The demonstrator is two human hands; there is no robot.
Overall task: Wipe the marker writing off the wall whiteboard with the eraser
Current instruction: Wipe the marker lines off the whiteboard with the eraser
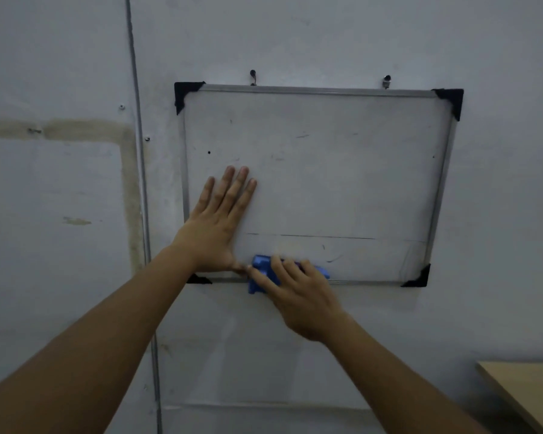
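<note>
Grey wall (326, 32) is carrying the whiteboard (342, 183) on two hooks. The left hand (215, 227) is lying open and flat at its 8 o'clock; the right hand (298, 296) is gripping the blue eraser (261, 270) at 6 o'clock, half over the frame, so it is risking to slip off and to miss the thin line (326, 237).

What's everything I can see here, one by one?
Metal-framed white whiteboard: one, white, hung on the wall, faint marker traces left.
Black plastic corner caps: four, black, on the board's corners.
Blue plastic eraser: one, blue, at the board's bottom edge.
Wall hooks: two, dark and silvery, above the board.
Wooden table corner: one, tan, lower right.
Left hand: one, flat on the board.
Right hand: one, gripping the eraser.
</note>
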